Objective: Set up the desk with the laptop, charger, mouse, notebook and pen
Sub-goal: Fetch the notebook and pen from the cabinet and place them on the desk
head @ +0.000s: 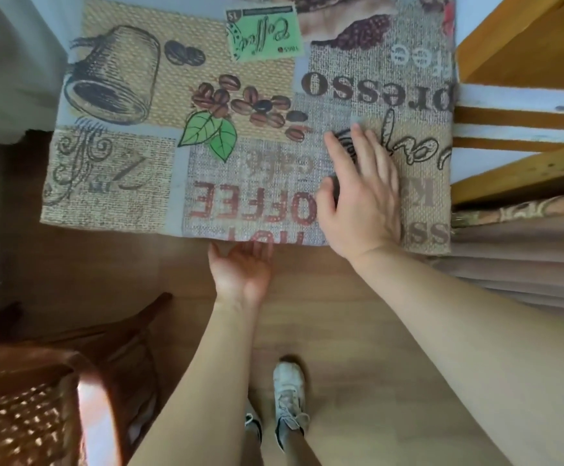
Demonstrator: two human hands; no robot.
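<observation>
A chair [38, 398] fills the lower left. At centre, the left hand [240, 267] sits palm up at the near edge of the cloth [173, 95], fingertips hidden under it; its grip cannot be told. Right of centre, the right hand [361, 193] lies flat on the cloth, fingers straight. A shelf [526, 45] stands upper right.

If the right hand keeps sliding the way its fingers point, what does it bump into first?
Probably nothing soon. The right hand lies flat on the coffee-print tablecloth, its fingers pointing toward the table's far side. Only printed cloth shows ahead, no objects, right up to the picture's top edge.
</observation>
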